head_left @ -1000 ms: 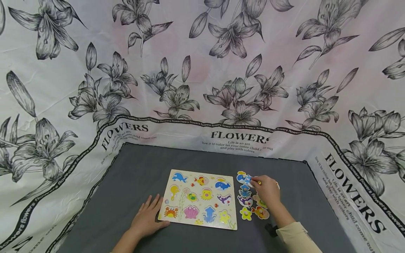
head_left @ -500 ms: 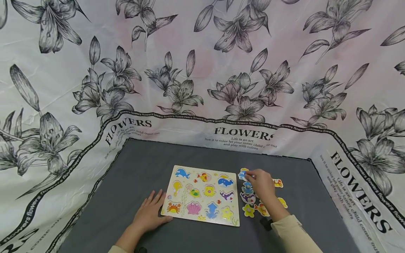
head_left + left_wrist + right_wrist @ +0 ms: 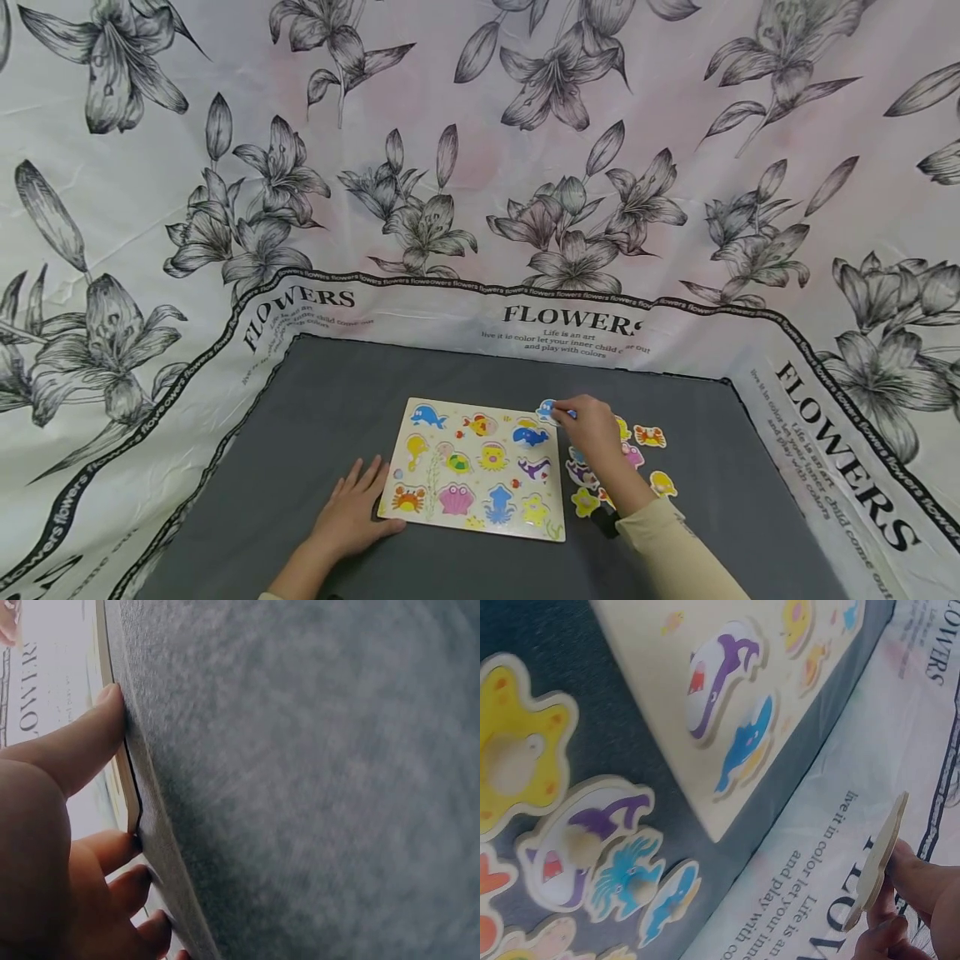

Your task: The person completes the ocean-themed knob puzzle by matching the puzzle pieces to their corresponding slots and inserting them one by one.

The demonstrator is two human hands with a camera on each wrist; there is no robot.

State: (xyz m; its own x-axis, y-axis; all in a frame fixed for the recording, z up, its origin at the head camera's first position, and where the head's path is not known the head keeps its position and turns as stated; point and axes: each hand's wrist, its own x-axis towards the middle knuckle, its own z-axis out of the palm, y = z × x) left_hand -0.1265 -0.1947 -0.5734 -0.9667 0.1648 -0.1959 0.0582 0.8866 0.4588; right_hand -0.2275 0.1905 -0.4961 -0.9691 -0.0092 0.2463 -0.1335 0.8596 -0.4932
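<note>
My right hand [image 3: 588,429] pinches a blue puzzle piece [image 3: 546,410] at the far right corner of the wooden puzzle board [image 3: 517,529]. In the right wrist view, that piece shows edge-on between thumb and fingers. The board bears sea-animal pictures, among them a crab [image 3: 408,498] and a purple whale [image 3: 534,469]. My left hand [image 3: 348,512] rests at the board's near left corner, fingers spread. The left wrist view shows its thumb along the front edge and its fingertips around the corner.
Loose knobbed pieces lie right of the board: a yellow starfish [image 3: 584,502], a crab piece [image 3: 649,437], a purple whale piece [image 3: 585,847], a squid piece [image 3: 622,877] and a blue whale piece [image 3: 671,900]. Flower-printed cloth [image 3: 420,317] rises behind the dark grey tabletop [image 3: 247,483].
My right hand has lifted the blue piece from the loose pieces and carried it left to the board's far right corner. My left hand keeps its place at the board.
</note>
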